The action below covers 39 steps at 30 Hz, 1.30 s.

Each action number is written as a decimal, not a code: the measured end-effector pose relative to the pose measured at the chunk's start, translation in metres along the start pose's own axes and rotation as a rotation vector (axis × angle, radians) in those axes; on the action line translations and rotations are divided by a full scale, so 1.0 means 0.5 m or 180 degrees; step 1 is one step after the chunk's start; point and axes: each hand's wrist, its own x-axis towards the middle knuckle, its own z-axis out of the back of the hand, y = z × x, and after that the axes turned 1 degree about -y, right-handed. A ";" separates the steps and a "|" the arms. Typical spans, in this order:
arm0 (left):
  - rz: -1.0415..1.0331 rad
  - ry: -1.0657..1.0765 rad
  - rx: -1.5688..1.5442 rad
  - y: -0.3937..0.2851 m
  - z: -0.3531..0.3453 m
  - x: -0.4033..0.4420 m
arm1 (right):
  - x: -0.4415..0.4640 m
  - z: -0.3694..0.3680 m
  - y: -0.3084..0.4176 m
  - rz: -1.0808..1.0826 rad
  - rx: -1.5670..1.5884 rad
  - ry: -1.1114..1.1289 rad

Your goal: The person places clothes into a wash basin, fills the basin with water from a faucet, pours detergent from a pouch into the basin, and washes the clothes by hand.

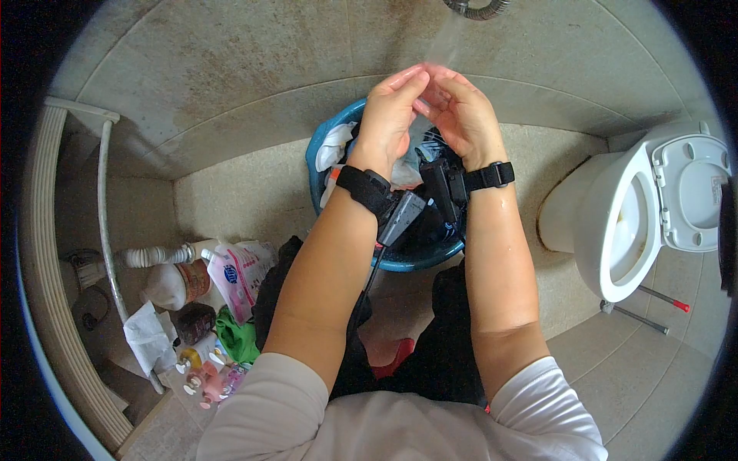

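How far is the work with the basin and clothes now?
Already done: the clothes lie in the basin, and the hands look wet. In hand: the left hand and right hand are cupped together under falling water, gripping no clothes. Left, it seems: the clothes, not yet out of the basin; whether they are clean, I cannot tell.

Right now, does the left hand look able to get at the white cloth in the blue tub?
Probably yes: the left hand, cupped against the right hand, seems to hold nothing solid, and the white cloth lies at the left side of the blue tub, with nothing visible over it.
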 end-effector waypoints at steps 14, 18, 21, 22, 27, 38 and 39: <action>0.0012 -0.0124 0.0022 0.002 -0.002 -0.001 | 0.000 0.002 -0.001 -0.0026 -0.0002 -0.0001; 0.0004 0.0113 -0.0013 -0.002 0.001 -0.003 | 0.000 0.002 -0.001 -0.0008 -0.0039 -0.0019; 0.0062 -0.0009 -0.0015 0.002 0.003 0.000 | -0.002 0.001 -0.001 0.0012 -0.0001 0.0064; 0.0063 -0.0028 -0.0024 0.002 0.002 -0.001 | -0.001 0.001 -0.001 0.0004 0.0016 0.0058; 0.0051 0.0008 -0.0034 0.001 0.002 -0.001 | 0.004 0.004 -0.004 -0.0029 0.0041 0.0019; 0.0077 0.0053 0.0020 0.003 0.009 0.005 | 0.000 0.001 -0.004 0.0009 0.0030 0.0089; 0.0077 0.0053 0.0020 0.003 0.009 0.004 | -0.001 0.001 -0.003 0.0009 0.0030 0.0089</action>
